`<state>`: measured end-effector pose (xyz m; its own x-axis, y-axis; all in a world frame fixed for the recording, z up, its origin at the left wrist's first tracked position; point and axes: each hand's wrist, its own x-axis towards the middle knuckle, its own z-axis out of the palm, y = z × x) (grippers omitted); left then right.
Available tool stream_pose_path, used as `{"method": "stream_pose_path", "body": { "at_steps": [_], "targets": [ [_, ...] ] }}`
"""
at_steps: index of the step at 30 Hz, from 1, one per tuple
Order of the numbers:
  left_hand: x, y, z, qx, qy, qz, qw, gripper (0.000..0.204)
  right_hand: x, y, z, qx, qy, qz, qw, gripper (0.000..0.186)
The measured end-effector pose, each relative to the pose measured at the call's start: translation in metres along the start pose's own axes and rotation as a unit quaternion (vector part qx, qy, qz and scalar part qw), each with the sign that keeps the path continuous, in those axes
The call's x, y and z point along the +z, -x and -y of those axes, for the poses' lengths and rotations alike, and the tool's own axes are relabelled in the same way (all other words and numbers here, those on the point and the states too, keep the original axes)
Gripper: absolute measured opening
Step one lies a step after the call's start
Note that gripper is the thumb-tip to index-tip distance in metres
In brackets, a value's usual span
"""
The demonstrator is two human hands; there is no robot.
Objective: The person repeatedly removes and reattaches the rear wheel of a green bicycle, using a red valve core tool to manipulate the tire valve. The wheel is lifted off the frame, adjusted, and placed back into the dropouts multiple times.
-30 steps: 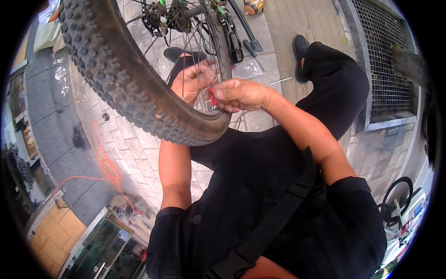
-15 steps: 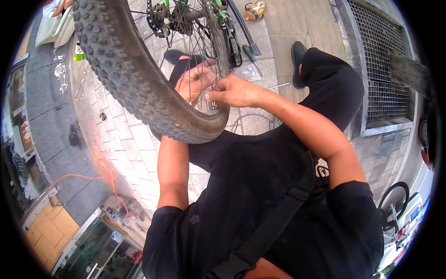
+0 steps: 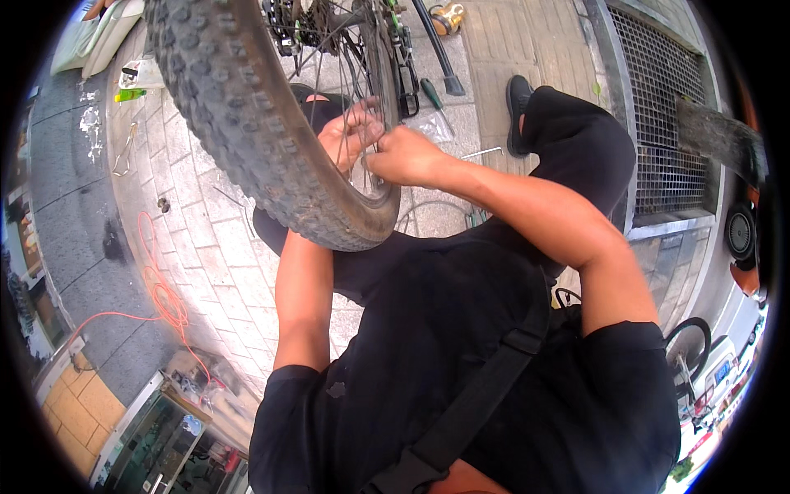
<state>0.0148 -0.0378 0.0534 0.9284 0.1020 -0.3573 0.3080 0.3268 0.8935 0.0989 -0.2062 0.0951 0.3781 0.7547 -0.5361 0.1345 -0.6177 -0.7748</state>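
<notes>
A bicycle wheel with a knobbly black tyre (image 3: 239, 123) stands tilted in front of me, its thin spokes (image 3: 355, 74) running up toward the hub. My left hand (image 3: 350, 138) reaches past the tyre into the wheel, fingers curled in among the spokes near the rim. From the other side my right hand (image 3: 409, 156) pinches at the same spot, thumb and fingers pressed together by the rim. The fingertips of both hands almost meet there. Whatever small part they grip is hidden by fingers and spokes.
On the paving past my right hand lie a screwdriver (image 3: 432, 93), a clear plastic bag (image 3: 436, 125) and an L-shaped metal key (image 3: 484, 153). An orange hose (image 3: 169, 305) coils at left. At right are a metal grate (image 3: 658, 107) and a parked bicycle (image 3: 690, 346).
My view has shifted slightly, so the wheel and ground items sit a little differently. The right hand has turned, its back now more toward me. Both hands stay at the rim.
</notes>
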Motion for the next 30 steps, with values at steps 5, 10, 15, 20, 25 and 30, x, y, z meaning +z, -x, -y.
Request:
{"method": "stream_pose_path", "body": {
  "at_steps": [5,10,15,20,25,30],
  "targets": [
    [0.003,0.005,-0.001,0.009,-0.005,-0.008,1.0,0.007,-0.006,0.01,0.005,-0.047,0.095,-0.04,0.994,0.043],
    [0.002,0.013,-0.021,-0.028,-0.027,0.014,0.999,0.016,-0.014,0.01,-0.027,-0.017,-0.432,0.227,0.873,0.031],
    [0.013,0.017,-0.047,-0.053,-0.06,0.022,0.997,0.019,0.001,0.012,-0.04,-0.047,-0.622,0.316,0.715,0.031],
    [0.017,0.022,-0.052,-0.057,-0.03,0.018,0.998,0.018,0.017,0.01,-0.044,-0.079,-0.551,0.199,0.807,0.038],
    [0.017,0.022,-0.049,-0.059,0.0,0.007,0.998,0.018,0.005,0.02,-0.013,-0.043,-0.298,0.019,0.953,0.044],
    [0.015,0.014,-0.039,-0.065,-0.001,-0.054,0.996,0.012,-0.013,0.021,0.021,-0.018,-0.03,-0.027,0.999,0.042]
  ]
}}
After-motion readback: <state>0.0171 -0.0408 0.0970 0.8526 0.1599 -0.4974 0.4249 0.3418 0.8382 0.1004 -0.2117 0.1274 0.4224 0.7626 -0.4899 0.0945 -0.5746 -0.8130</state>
